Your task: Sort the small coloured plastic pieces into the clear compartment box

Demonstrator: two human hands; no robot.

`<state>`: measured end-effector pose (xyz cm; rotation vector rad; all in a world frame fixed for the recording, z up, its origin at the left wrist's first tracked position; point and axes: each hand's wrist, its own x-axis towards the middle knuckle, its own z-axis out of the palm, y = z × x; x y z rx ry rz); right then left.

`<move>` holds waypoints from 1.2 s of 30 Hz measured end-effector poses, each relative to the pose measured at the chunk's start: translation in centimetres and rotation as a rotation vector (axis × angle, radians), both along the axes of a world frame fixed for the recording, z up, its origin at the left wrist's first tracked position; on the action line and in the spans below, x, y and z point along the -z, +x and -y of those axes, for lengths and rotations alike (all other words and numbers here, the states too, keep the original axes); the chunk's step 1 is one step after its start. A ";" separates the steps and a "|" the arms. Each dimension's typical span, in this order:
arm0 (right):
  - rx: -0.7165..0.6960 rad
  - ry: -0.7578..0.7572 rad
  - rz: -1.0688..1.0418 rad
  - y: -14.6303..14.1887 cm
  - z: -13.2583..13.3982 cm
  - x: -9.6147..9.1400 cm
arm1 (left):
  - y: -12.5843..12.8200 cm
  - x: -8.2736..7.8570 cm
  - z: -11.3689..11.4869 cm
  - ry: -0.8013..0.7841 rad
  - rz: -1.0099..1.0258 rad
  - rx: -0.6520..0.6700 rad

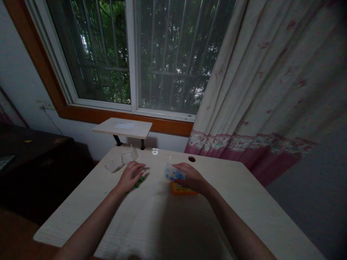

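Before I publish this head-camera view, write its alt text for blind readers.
A person's right hand holds a translucent container with blue pieces near an orange box on a pale desk, while the left hand is beside small green pieces. Behind are clear plastic packaging, a raised shelf, a barred window and a floral curtain.

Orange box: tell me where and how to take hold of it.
Probably pinch the near edge of the orange box, coming in low from the person's side. It seems to lie flat on the table, with that edge exposed, while the right hand, holding a clear container of blue pieces, blocks part of it from above.
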<state>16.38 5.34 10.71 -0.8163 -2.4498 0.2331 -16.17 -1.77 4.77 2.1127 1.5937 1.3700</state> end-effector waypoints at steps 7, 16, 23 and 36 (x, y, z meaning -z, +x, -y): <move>-0.177 -0.014 -0.245 -11.7 2.4 2.3 | 0.8 2.4 -0.3 -0.162 0.664 0.323; -0.143 -0.081 -0.348 -17.8 2.0 5.3 | -1.4 3.7 -1.1 -0.191 0.996 0.086; -0.022 -0.011 -0.300 -19.3 2.7 8.1 | -1.3 3.7 -1.0 -0.194 0.951 0.061; 0.091 0.131 -0.140 -18.7 3.2 8.2 | 0.0 3.5 -1.2 -0.292 1.021 0.078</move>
